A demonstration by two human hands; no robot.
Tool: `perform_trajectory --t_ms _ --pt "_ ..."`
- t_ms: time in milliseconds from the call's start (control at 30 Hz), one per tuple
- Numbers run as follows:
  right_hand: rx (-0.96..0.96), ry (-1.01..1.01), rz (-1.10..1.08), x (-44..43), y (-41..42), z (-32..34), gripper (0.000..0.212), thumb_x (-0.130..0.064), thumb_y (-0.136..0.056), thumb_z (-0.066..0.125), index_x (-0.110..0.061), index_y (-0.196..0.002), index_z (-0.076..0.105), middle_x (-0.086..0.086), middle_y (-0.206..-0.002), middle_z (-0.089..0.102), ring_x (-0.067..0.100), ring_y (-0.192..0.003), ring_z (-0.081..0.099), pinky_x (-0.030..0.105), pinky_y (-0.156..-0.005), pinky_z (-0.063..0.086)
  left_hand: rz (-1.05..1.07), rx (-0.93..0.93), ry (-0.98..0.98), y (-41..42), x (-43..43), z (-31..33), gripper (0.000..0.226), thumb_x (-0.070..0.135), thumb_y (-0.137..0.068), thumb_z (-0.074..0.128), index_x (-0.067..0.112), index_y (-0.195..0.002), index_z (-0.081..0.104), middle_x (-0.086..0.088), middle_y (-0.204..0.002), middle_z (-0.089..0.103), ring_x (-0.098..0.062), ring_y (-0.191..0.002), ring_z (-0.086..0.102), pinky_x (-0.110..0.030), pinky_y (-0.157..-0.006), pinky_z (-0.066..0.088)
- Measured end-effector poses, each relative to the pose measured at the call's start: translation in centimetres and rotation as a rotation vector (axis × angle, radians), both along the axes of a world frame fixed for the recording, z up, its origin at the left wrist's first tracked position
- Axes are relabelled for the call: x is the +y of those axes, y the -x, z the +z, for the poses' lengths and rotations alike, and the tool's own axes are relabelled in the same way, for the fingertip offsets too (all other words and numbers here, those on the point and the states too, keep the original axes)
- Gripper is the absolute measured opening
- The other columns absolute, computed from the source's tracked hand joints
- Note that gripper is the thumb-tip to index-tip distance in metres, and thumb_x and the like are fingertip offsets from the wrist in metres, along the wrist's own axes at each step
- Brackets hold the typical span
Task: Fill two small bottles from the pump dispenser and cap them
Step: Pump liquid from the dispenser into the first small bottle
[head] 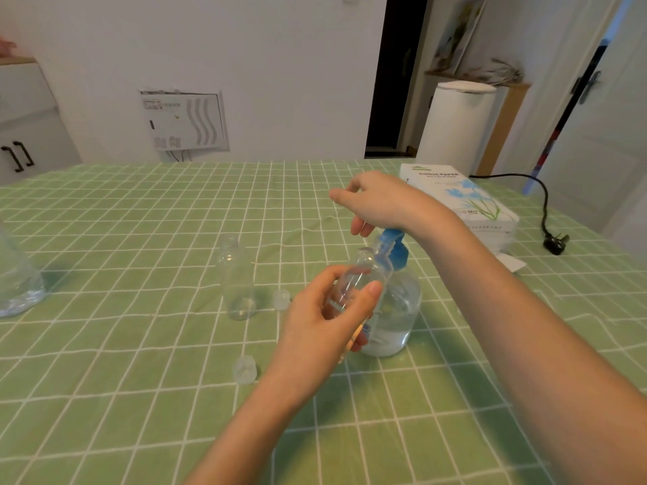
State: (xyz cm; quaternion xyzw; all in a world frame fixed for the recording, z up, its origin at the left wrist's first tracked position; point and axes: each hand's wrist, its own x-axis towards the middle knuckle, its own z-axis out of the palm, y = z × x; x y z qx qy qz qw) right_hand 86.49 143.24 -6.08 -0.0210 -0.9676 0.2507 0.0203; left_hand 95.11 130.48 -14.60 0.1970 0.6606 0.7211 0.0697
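Observation:
My left hand (331, 316) grips a small clear bottle (357, 274), tilted with its open mouth up against the nozzle of the pump dispenser (395, 309), a clear round bottle with a blue pump head (394, 245). My right hand (378, 201) hovers over the pump head, fingers loosely spread, palm down; contact with the pump is hard to tell. A second small clear bottle (236, 281) stands upright and uncapped to the left. Two clear caps lie on the cloth, one (282, 299) beside that bottle, one (244, 370) nearer me.
The table carries a green checked cloth (140, 397). A tissue paper pack (465, 201) lies at the back right, with a black cord and plug (555, 243) beyond it. A clear plastic container (15, 285) sits at the left edge.

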Motion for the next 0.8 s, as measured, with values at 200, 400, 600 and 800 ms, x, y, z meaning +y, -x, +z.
perform_trajectory --t_ms 200,400,600,800 --pt "-0.038 -0.006 0.007 -0.1 0.2 0.2 0.050 -0.044 -0.098 0.037 -0.003 -0.119 0.055 0.011 -0.089 0.074 0.027 -0.091 0.070 0.021 -0.067 0.044 -0.008 -0.001 -0.017 0.0 -0.1 0.2 0.036 0.045 -0.067 0.062 0.024 -0.096 0.066 0.000 -0.066 0.062 -0.010 -0.049 0.056 -0.016 -0.045 0.044" --pt "-0.074 -0.025 -0.004 -0.2 0.0 -0.6 0.054 -0.048 -0.098 0.036 -0.003 -0.120 0.056 0.010 -0.092 0.073 0.026 -0.092 0.069 0.027 -0.071 0.047 -0.020 -0.002 0.000 0.1 -0.2 -0.2 0.032 0.047 -0.068 0.063 0.028 -0.093 0.066 0.000 -0.064 0.063 -0.009 -0.050 0.057 -0.016 -0.047 0.047" --pt "-0.070 -0.039 -0.002 -0.3 -0.1 -0.9 0.055 -0.049 -0.098 0.035 -0.004 -0.123 0.055 0.008 -0.093 0.072 0.025 -0.092 0.069 0.029 -0.070 0.047 -0.011 -0.003 0.024 0.1 -0.3 -0.4 0.030 0.050 -0.068 0.063 0.031 -0.092 0.066 0.000 -0.066 0.065 -0.009 -0.052 0.058 -0.016 -0.048 0.047" --pt "-0.012 0.005 0.002 0.0 -0.1 0.3 0.052 -0.048 -0.097 0.038 -0.005 -0.118 0.056 0.007 -0.087 0.073 0.026 -0.091 0.070 0.021 -0.064 0.044 -0.008 -0.011 -0.013 0.0 -0.1 0.2 0.035 0.046 -0.067 0.063 0.028 -0.096 0.066 0.002 -0.066 0.063 -0.009 -0.049 0.057 -0.016 -0.045 0.045"
